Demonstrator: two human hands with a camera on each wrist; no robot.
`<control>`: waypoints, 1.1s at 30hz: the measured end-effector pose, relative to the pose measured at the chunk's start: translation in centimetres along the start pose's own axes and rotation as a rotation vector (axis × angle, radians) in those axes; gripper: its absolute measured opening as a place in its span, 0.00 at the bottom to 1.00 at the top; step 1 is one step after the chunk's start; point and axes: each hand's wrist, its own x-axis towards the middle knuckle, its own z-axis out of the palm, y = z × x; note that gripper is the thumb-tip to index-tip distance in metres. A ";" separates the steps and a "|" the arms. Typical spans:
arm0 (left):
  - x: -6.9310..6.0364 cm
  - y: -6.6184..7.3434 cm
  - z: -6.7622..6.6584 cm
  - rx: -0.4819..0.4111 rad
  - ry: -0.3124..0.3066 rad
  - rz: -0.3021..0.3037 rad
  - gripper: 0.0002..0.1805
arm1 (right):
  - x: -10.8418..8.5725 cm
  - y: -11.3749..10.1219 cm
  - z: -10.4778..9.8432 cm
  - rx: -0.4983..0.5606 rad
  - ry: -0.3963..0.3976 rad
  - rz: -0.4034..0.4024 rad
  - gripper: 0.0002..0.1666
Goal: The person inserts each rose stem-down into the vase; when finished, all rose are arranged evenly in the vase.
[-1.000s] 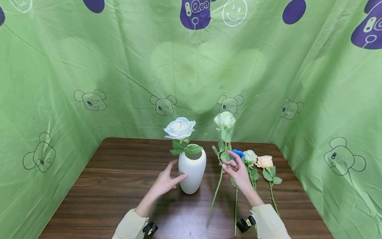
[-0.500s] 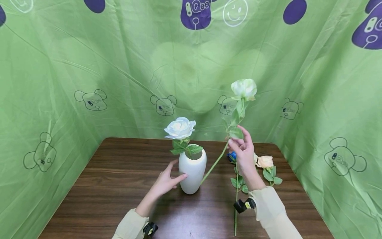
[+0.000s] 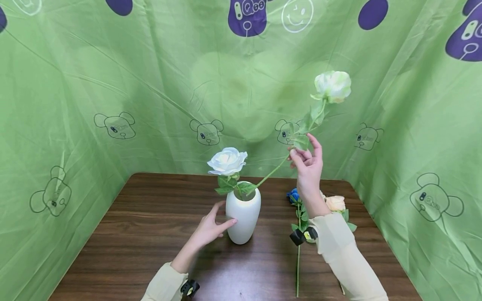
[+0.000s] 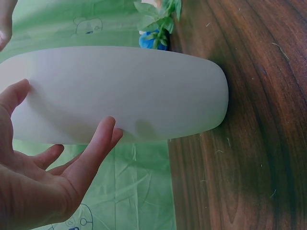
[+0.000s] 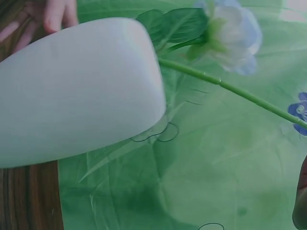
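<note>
A white vase [image 3: 242, 217] stands upright on the table. My left hand [image 3: 211, 228] touches its left side with thumb and fingers, the fingers fairly straight in the left wrist view. A white-blue rose [image 3: 227, 161] with green leaves stands in the vase, leaning left. Above and right of the vase, my right hand [image 3: 310, 169] pinches the stem of a pale green-white flower [image 3: 332, 87], bloom tilted up to the right. Its green stem [image 5: 249, 98] slants down to the vase's mouth, where the lower end is hidden.
On the table's right side lie a blue rose [image 3: 293, 195] and a peach rose [image 3: 335, 203], partly behind my right arm. Another pale bloom there is almost covered. Green printed cloth [image 3: 158, 104] hangs around the wooden table [image 3: 150, 217].
My right hand has lifted the pale green-white flower up and right, tilting it so that its lower stem has come from the table to the vase's mouth. My left hand has stayed still.
</note>
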 end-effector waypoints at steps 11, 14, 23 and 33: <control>-0.2 0.1 -0.1 -0.012 0.006 0.008 0.38 | -1.4 2.5 1.1 -0.318 -0.286 -0.063 0.33; -0.2 0.2 -0.1 -0.021 0.003 0.010 0.38 | -2.4 2.5 1.7 -0.378 -0.365 -0.066 0.32; 0.0 0.0 -0.1 0.005 -0.005 0.003 0.39 | -5.1 3.2 2.2 -0.578 -0.544 -0.045 0.34; 0.1 0.1 -0.1 0.025 -0.003 -0.004 0.40 | -6.3 3.4 2.3 -0.544 -0.524 0.067 0.28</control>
